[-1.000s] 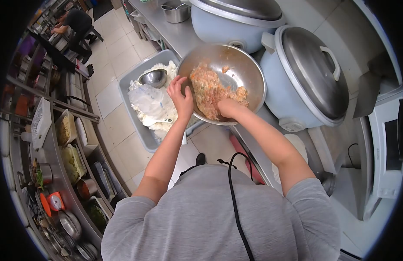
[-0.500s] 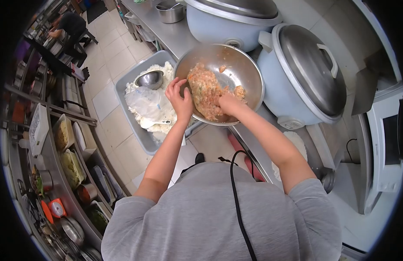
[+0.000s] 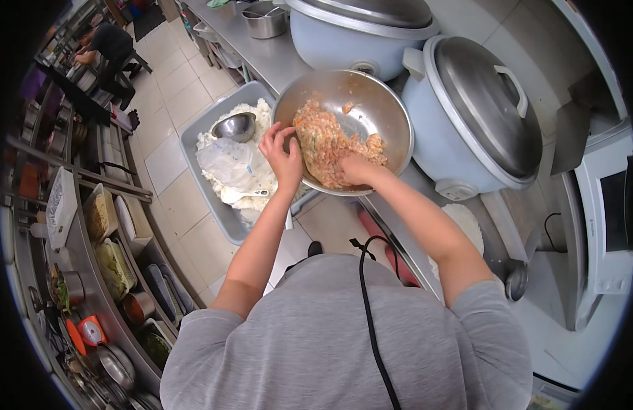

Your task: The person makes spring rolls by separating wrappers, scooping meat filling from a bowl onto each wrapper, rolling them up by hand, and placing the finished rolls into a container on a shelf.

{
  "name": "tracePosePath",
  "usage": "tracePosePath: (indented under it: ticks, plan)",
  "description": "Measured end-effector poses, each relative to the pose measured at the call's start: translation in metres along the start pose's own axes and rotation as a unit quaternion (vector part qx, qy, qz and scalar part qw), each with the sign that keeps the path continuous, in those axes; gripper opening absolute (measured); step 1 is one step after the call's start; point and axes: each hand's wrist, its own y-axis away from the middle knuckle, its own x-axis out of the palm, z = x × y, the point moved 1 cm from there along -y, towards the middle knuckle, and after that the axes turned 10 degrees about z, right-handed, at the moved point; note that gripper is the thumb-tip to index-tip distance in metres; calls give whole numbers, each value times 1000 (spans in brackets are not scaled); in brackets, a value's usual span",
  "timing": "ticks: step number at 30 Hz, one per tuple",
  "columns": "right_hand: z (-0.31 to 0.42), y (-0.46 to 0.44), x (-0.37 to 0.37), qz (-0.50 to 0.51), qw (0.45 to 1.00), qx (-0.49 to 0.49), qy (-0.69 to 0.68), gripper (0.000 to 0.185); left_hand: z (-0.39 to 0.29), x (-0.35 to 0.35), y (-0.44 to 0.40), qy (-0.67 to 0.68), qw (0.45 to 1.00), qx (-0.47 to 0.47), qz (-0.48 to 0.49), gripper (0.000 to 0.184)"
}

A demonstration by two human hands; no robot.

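A large steel bowl (image 3: pixel 388 102) holds a mass of pinkish-orange minced mixture (image 3: pixel 318 140), heaped toward its near left side. My left hand (image 3: pixel 282 154) is at the bowl's left rim, with its fingers curved over the edge and apart from the thumb. Inside the bowl, my right hand (image 3: pixel 357 169) is pushed into the mixture, and its fingers are buried there. Left of the bowl is a grey-blue tub (image 3: pixel 193 171) of white rice-like food, with a small steel bowl (image 3: pixel 234 127), a clear plastic bag (image 3: pixel 226 162) and a white scoop (image 3: pixel 245 195) in it.
Two large light-blue cookers (image 3: pixel 439 130) with steel lids stand on the steel counter (image 3: pixel 272 58) at the right and back. A steel pot (image 3: pixel 265 22) is near the top. Shelves with food containers (image 3: pixel 115 266) line the left. A person (image 3: pixel 111 44) sits farther off.
My right hand lifted slightly, then pressed lower and to the left into the mixture. My left hand stays at the rim. The view has shifted slightly.
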Motion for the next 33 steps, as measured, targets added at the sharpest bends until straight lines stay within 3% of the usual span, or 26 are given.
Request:
tracePosePath:
  ticks: [4, 7, 9, 13, 16, 18, 22, 28, 31, 33]
  plan:
    - [-12, 1, -9, 17, 993, -32, -116, 17, -1, 0, -1, -2, 1000, -3, -1, 18]
    - [-20, -14, 5, -23, 988, -93, -117, 16, -1, -1, 0, -4, 1000, -5, 4, 18]
    - [-18, -22, 25, -12, 996, -73, 48, 17, -1, -1, -1, -6, 1000, -3, 7, 18]
    - [19, 17, -19, 11, 996, -33, 82, 20, -1, -1, 0, -3, 1000, -3, 7, 17]
    - [18, 30, -32, 41, 998, -21, 36, 21, 3, 1, -2, -4, 1000, 0, 6, 17]
    - [7, 29, -22, 6, 997, -37, -66, 21, 5, 1, 1, -10, 1000, -2, 5, 17]
    - [11, 27, -20, 79, 996, 19, 23, 23, 4, 2, 1, -4, 1000, -7, 4, 16]
    - [14, 28, -23, -25, 991, -108, -70, 21, 8, 3, 0, -7, 1000, -5, 7, 16]
    - [20, 32, -23, 4, 999, -38, 20, 22, 8, 2, 1, -16, 1000, -1, 9, 15]
    - [22, 42, -33, 35, 995, 25, -90, 23, 7, 1, 0, -21, 1000, 1, 13, 15]
